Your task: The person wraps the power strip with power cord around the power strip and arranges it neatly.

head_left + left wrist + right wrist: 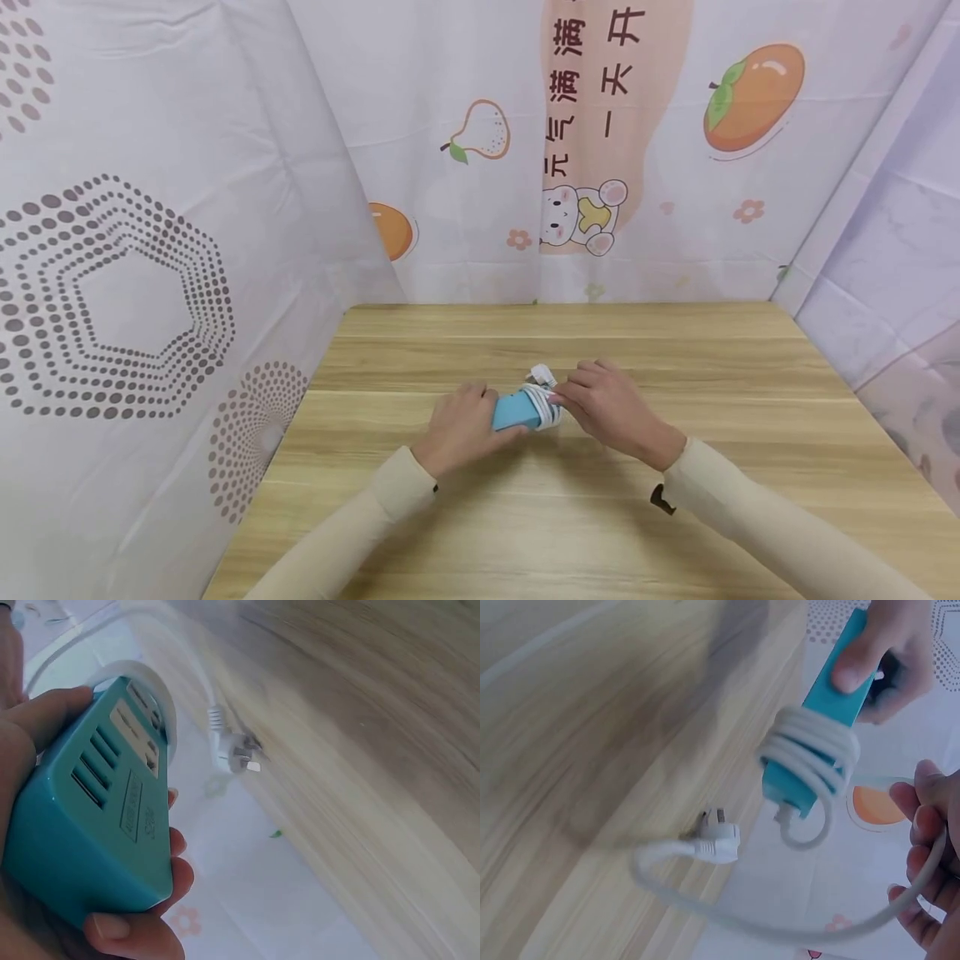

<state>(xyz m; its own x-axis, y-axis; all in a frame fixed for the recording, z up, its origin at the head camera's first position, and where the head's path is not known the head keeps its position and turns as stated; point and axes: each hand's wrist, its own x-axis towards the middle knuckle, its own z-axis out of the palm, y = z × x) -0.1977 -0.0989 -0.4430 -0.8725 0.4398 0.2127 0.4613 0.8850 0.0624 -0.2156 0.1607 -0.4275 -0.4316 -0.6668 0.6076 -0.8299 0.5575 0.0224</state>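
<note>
A teal power strip (515, 411) with slots and sockets on one face is gripped at one end by my left hand (459, 427). White cord (810, 746) is wound in several loops around its other end. My right hand (611, 408) holds a length of that cord beside the loops, its fingers curled about it in the right wrist view. From those fingers the cord bends round to a white plug (718, 844) with metal prongs, which hangs loose past the strip. The left wrist view shows the left thumb and fingertips on the strip's sides (82, 855).
Both hands are over a wood-grain table (675, 350). A white printed curtain (420, 75) with fruit pictures hangs behind its far edge, and another patterned curtain (142, 467) borders the left side. A dark band (662, 499) shows at the right wrist.
</note>
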